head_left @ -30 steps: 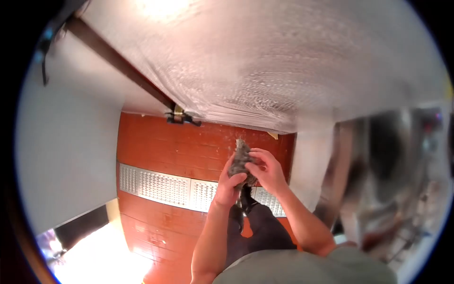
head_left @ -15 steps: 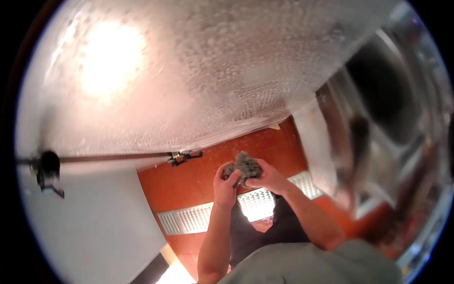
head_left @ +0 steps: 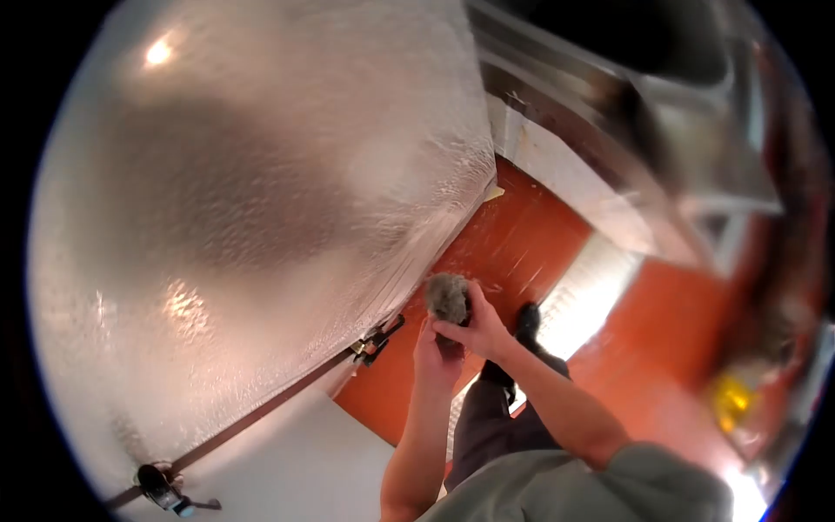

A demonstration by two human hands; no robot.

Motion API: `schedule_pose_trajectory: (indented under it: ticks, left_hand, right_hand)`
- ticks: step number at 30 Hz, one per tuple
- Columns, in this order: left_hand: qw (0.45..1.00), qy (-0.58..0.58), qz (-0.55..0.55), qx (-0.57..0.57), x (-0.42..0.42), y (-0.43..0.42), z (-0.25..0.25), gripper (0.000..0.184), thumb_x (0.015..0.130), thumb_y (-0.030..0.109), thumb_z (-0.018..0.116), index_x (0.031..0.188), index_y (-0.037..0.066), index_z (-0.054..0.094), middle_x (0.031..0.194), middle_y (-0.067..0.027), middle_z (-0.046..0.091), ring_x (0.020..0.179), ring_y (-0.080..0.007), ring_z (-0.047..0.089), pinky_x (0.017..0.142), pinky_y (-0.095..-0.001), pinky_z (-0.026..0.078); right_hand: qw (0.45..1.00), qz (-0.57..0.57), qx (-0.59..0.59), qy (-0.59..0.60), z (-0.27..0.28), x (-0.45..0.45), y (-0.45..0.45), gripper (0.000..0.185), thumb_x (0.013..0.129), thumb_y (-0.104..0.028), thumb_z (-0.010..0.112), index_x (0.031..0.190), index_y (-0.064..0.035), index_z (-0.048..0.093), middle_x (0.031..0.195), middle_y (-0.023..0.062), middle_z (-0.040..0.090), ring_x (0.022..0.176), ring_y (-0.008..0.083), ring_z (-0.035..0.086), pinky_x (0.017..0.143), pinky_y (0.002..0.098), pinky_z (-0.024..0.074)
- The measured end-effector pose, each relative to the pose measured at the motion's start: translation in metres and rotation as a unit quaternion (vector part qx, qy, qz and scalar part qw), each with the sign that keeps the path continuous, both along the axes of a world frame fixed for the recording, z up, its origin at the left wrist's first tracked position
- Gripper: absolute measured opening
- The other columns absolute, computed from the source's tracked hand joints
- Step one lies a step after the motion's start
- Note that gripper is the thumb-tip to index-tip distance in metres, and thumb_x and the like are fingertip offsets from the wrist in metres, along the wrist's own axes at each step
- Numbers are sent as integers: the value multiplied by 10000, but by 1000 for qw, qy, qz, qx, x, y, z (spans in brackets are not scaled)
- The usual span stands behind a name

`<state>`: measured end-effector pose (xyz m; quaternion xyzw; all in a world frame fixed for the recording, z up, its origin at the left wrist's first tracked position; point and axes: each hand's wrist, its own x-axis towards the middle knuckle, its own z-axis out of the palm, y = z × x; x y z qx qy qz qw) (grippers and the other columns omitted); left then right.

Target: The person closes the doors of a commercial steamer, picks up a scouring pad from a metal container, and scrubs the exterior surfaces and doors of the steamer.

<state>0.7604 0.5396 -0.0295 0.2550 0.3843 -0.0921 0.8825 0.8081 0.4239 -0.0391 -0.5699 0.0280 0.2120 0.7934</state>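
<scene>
A grey, fuzzy wad of scouring material (head_left: 447, 297) is held up between both hands near the middle of the view. My left hand (head_left: 437, 355) grips it from below, its fingers partly hidden behind the wad. From the right, my right hand (head_left: 480, 324) wraps its fingers and thumb round the same wad. The two hands touch each other. Just beyond them stands a large shiny panel (head_left: 287, 209) with a wet or streaked surface.
A dark rail with a metal latch (head_left: 369, 346) runs along the panel's lower edge. The floor is red tile (head_left: 513, 235), crossed by a bright metal drain grate (head_left: 591, 291). Blurred metal equipment (head_left: 687, 148) stands on the right, above a yellow object (head_left: 732, 400).
The view has turned, so the panel now fills the left and the grate runs diagonally at right. Both hands have shifted their hold on the wad, which looks more compact.
</scene>
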Motion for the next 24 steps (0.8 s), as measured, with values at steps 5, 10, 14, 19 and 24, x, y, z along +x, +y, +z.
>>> schedule_pose_trajectory:
  ticks: [5,10,14,19,24]
  left_hand:
    - [995,79,-18,53,19,-21,-6,422,1057,404,476,1352,109,536,1222,-59,638,1106,-221,632,921,-356,517]
    - [960,145,-188,149,10,24,-28,480,1051,466,471,1322,78,554,1191,-83,639,982,-212,639,888,-361,524]
    - [939,155,-245,188,-14,68,-24,402,1037,417,534,1246,76,577,1129,-76,641,1017,-163,623,867,-321,505]
    - [872,118,-254,402,-42,135,-53,368,1029,351,554,1224,40,580,1014,-108,694,920,-226,669,806,-349,547]
    - [723,127,-433,523,-37,176,-74,299,982,115,623,1254,9,560,1010,-134,700,821,-221,672,776,-346,551]
  right_hand:
    - [996,-79,-30,-33,-32,5,0,661,852,-140,793,1412,-35,458,1304,95,581,1181,158,556,1022,342,463]
    - [956,-152,186,169,-73,15,16,577,884,-116,751,1386,-15,487,1209,103,631,1077,171,609,942,325,512]
    - [936,-278,127,173,-79,33,60,542,899,-127,737,1371,-10,497,1119,114,656,962,176,638,864,295,534]
    - [935,-353,-36,-6,-52,28,142,497,783,1,689,1262,-91,595,1255,220,545,1126,429,587,922,448,526]
    - [896,-379,-141,183,-244,35,189,281,787,-82,724,1058,-34,669,994,208,649,983,392,661,744,455,546]
